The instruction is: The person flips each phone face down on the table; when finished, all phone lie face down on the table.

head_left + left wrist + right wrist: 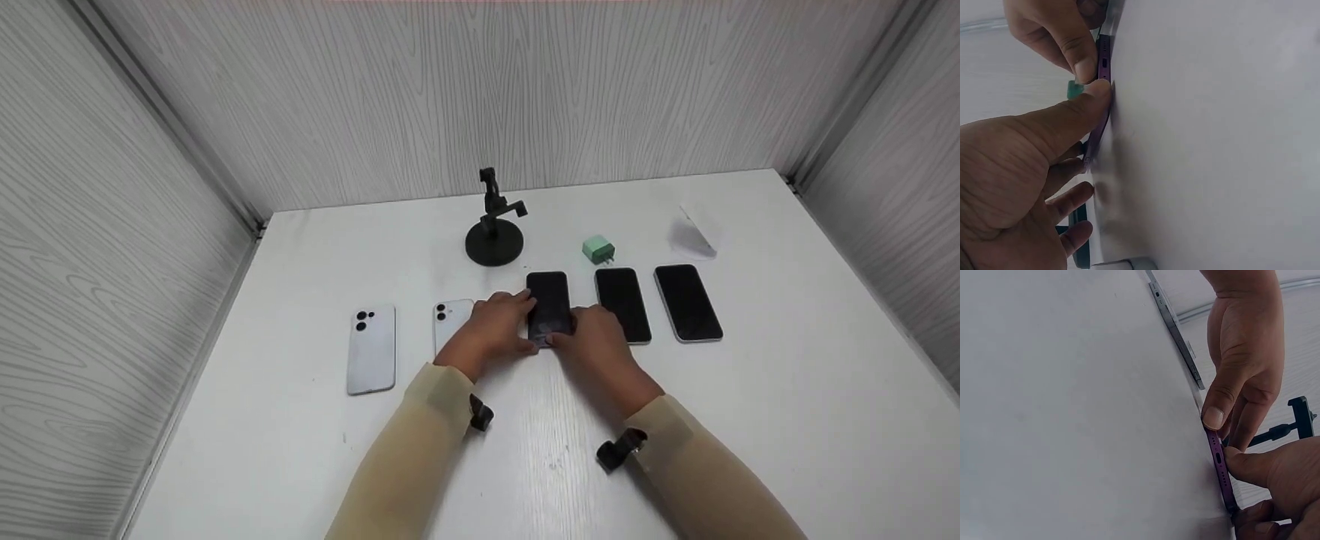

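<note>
Both hands pinched the near end of a purple-edged phone lying screen-up on the white surface.

I saw the left hand (491,326) and right hand (592,341) with fingers (1214,417) clamped on the purple phone (549,306), thumbs at its bottom edge, where a port and speaker holes showed in the metal frame. It lay flat mid-surface (787,390), just in front of the round-based black stand (493,232). Glossy black phones (622,304) (688,301) lay to its right, matte white phones (372,349) (452,319) to its left, and a small green charger (598,250) behind. I could read no writing.
</note>
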`<control>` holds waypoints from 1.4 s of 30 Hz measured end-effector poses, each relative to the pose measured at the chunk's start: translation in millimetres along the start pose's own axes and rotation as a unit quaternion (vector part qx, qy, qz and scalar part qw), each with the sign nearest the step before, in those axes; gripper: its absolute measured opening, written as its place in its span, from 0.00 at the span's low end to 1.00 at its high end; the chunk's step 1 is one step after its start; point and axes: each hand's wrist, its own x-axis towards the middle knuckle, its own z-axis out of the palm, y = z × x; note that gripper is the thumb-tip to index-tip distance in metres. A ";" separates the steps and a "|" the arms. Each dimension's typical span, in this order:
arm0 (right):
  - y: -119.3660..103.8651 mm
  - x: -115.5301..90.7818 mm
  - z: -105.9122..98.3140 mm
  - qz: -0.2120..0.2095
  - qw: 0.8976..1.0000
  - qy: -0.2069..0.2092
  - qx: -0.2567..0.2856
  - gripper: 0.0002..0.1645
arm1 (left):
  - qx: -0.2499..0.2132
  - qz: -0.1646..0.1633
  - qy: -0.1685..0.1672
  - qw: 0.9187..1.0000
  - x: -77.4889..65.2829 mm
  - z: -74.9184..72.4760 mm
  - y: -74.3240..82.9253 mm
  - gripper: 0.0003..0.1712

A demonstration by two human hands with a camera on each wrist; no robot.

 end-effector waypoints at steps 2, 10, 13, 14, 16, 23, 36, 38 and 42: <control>-0.2 0.2 -0.4 -0.005 1.000 0.003 -0.003 0.23 | 0.004 -0.002 0.003 1.000 0.4 -0.5 1.4 0.50; 0.8 -0.4 -0.2 -0.018 1.000 0.012 0.008 0.17 | 0.010 -0.005 0.020 1.000 0.2 -1.2 4.1 0.50; 0.4 -1.0 0.2 -0.014 1.000 0.009 0.011 0.18 | 0.008 -0.005 0.022 1.000 -1.2 -0.4 2.6 0.50; 0.1 -1.1 0.4 -0.012 1.000 0.008 0.010 0.19 | 0.006 -0.005 0.023 1.000 -1.6 0.0 2.1 0.50; -0.5 -1.3 0.5 -0.007 1.000 0.004 0.012 0.21 | 0.005 -0.002 0.024 1.000 -2.2 0.5 1.2 0.49; -3.7 2.6 -3.1 0.034 0.998 -0.027 0.049 0.30 | -0.004 -0.006 0.026 1.000 -3.1 2.0 -0.3 0.49; -23.5 -6.8 -15.6 0.013 0.993 0.044 0.108 0.17 | -0.016 -0.002 0.079 0.997 -4.0 7.1 -4.1 0.35; -28.5 -9.9 -15.3 0.004 0.994 0.057 0.094 0.15 | -0.013 0.003 0.092 0.996 -3.8 7.9 -4.3 0.30; -37.4 -13.4 -12.2 -0.017 0.996 0.082 0.039 0.14 | -0.001 0.013 0.109 0.994 -3.3 9.8 -4.3 0.27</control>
